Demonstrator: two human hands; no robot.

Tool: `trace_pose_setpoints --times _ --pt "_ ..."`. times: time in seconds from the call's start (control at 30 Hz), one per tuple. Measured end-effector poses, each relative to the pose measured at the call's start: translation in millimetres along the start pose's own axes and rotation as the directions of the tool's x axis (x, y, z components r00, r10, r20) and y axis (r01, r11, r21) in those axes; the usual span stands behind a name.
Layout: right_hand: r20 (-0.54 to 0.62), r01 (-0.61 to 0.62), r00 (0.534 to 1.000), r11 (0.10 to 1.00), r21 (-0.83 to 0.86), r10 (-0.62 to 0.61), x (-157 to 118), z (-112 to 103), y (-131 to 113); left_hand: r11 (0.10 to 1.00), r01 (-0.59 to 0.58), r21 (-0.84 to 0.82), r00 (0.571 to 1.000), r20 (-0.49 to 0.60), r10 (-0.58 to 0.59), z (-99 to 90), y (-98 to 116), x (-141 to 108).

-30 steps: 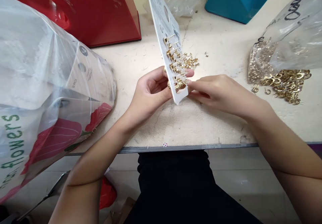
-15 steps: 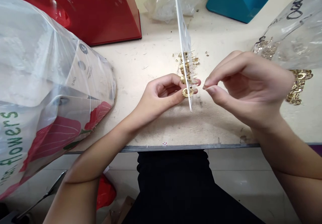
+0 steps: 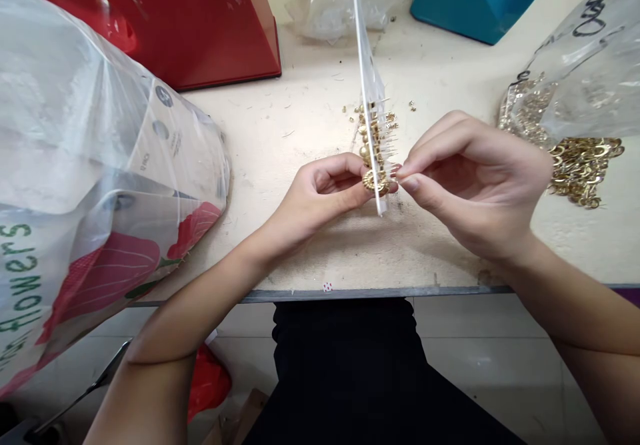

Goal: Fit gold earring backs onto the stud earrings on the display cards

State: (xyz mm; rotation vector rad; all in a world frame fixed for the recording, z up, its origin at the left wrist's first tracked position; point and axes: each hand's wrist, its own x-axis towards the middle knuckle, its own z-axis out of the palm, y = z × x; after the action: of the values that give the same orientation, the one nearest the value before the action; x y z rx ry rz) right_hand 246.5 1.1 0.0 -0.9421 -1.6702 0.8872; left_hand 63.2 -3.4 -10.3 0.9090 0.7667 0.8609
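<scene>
A white earring card (image 3: pixel 367 65) stands on edge above the table, seen nearly side-on. Gold earrings (image 3: pixel 364 145) sit along its left face, and their thin posts stick out on the right. My left hand (image 3: pixel 327 188) pinches the card's lower part by a round, ridged gold earring (image 3: pixel 375 181), with some fingertips showing behind the card. My right hand (image 3: pixel 470 185) is closed in a pinch at the card's right face, close to the posts. Whatever lies between its thumb and forefinger is too small to make out.
Tiny gold pieces (image 3: pixel 413 106) lie beyond the card. Gold earrings (image 3: pixel 583 165) are heaped at right by a clear bag (image 3: pixel 600 78). A large printed plastic bag (image 3: pixel 115 185) fills the left. Behind stand a red tape dispenser (image 3: pixel 200 32), a teal one (image 3: pixel 480 5) and clear plastic (image 3: pixel 335 5).
My right hand has moved left, bringing its pinched fingertips from a small gap away up to the card's posts. The card has shifted slightly in my left hand.
</scene>
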Motion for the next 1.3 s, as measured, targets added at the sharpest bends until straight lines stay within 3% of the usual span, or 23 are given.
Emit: trace_pose_setpoints --times 0.23,0.4,0.6,0.8,1.3 --pt "0.031 -0.151 0.987 0.981 -0.124 0.156 -4.3 -4.8 -6.2 0.999 0.035 0.001 0.999 0.029 -0.035 -6.7 -2.1 4.2" --pt "0.024 -0.142 0.989 0.983 -0.12 0.146 -5.6 -5.3 -5.7 0.997 0.071 -0.015 0.991 0.111 -0.069 -13.6 -3.6 9.0" --pt "0.005 -0.142 0.99 0.98 -0.139 0.144 -6.5 -3.5 -5.6 0.999 0.021 -0.033 1.0 0.016 -0.021 -5.1 -3.4 3.2" --pt "0.033 -0.104 0.994 0.988 -0.111 0.108 -4.8 -3.3 -7.6 1.0 0.012 -0.003 1.0 0.014 -0.012 -4.8 -2.7 2.5" --pt "-0.005 -0.083 0.996 0.953 -0.293 0.086 -10.3 -2.5 -3.6 0.999 0.025 0.037 1.0 -0.001 -0.025 -4.2 1.2 0.5"
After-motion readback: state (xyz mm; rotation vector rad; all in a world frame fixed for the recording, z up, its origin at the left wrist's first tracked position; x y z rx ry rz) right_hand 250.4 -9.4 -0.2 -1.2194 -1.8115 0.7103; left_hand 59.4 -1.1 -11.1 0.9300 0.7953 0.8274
